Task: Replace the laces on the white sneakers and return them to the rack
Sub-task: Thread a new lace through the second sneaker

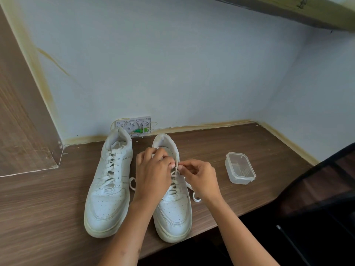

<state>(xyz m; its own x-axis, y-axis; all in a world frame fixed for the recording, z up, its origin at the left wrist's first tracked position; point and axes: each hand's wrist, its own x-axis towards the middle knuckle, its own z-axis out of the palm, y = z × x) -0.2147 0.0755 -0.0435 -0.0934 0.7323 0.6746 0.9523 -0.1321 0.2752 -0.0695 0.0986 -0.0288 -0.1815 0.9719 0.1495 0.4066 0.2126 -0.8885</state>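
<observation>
Right hand (199,177) pinches lace (175,174) tip just beyond its fingertips; left hand (153,169) curled on right sneaker (173,210), probably steadying eyelets for threading.

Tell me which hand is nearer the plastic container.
Right. The right hand pinches the lace over the right sneaker, just left of the container; the left hand sits farther left, on the sneaker's other side.

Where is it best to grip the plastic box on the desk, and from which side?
Grip the plastic box across its two long walls, coming from above. It stands upright, open, apart from the shoes, with bare desk around it, so probably nothing blocks the fingers.
</observation>
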